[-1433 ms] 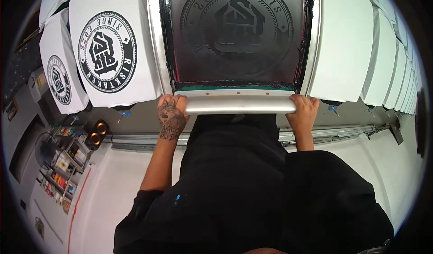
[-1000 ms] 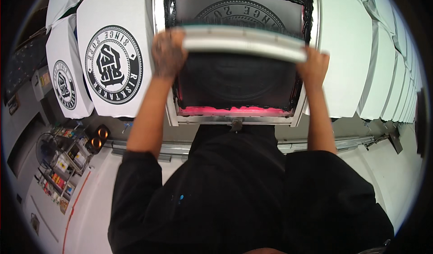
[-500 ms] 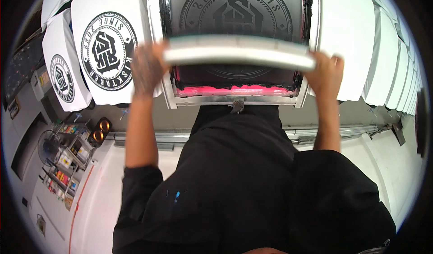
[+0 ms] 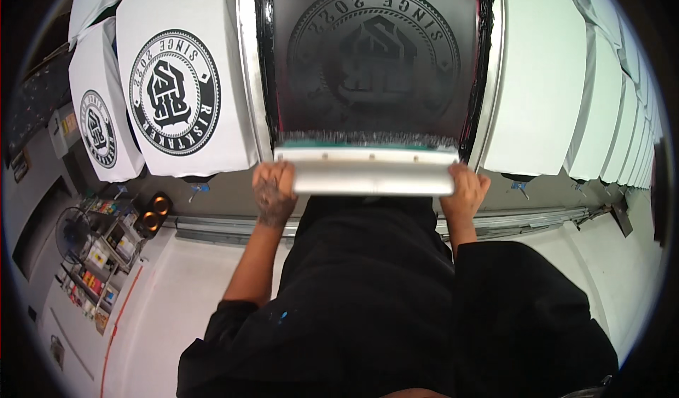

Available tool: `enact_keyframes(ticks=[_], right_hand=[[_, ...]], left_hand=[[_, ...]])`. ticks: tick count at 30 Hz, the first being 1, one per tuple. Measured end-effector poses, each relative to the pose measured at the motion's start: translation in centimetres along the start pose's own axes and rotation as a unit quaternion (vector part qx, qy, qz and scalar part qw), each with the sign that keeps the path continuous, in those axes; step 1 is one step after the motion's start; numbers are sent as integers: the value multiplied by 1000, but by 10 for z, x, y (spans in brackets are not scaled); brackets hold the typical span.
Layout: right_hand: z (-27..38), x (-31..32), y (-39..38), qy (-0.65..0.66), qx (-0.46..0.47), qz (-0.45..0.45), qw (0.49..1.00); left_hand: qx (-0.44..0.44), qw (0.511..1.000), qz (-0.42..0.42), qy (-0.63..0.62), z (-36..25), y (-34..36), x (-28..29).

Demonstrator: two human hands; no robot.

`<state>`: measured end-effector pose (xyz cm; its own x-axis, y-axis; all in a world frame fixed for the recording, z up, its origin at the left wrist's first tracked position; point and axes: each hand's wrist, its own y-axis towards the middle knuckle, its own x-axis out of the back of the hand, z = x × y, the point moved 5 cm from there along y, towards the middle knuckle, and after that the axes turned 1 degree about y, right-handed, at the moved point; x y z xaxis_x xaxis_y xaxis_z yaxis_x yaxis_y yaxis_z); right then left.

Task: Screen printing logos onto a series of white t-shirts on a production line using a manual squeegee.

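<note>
My left hand (image 4: pixel 274 191) and my right hand (image 4: pixel 465 191) grip the two ends of a wide metal-handled squeegee (image 4: pixel 371 177). Its green blade edge rests at the near end of a screen-printing frame (image 4: pixel 249 66), close to my waist. A line of black ink (image 4: pixel 368 138) lies just beyond the blade, across the screen's width. Through the grey mesh (image 4: pixel 311 104) a round emblem shows dimly. Black ink smears run along the inner sides of the frame, and the squeegee hides its near bar.
On the left, a white T-shirt (image 4: pixel 233 154) bears a black round emblem, with another printed shirt (image 4: pixel 99 133) beyond it. A row of plain white shirts (image 4: pixel 530 101) curves off on the right. Metal rails (image 4: pixel 523 214) run below. A fan (image 4: pixel 76 235) and stocked shelves (image 4: pixel 102 271) stand at lower left.
Both hands have brought the squeegee toward my body, from over the screen to its near end. The ink line now lies at the blade, and the emblem in the mesh looks darker.
</note>
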<state>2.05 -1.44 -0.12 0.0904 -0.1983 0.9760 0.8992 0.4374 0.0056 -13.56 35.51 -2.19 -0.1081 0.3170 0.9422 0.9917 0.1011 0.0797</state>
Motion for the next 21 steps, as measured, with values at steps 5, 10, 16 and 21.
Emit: enact_keyframes(ticks=[5, 10, 16, 21], right_hand=[[-20, -17, 125, -17, 38, -69, 997], [-19, 2, 294, -90, -5, -11, 996], [-47, 28, 412, -50, 0, 174, 983], [-24, 40, 424, -45, 16, 221, 974]], left_hand=[[-29, 995, -64, 70, 38, 142, -15], [-108, 976, -134, 131, 89, 296, 1], [110, 979, 135, 107, 87, 427, 25], [39, 969, 206, 130, 89, 434, 51]])
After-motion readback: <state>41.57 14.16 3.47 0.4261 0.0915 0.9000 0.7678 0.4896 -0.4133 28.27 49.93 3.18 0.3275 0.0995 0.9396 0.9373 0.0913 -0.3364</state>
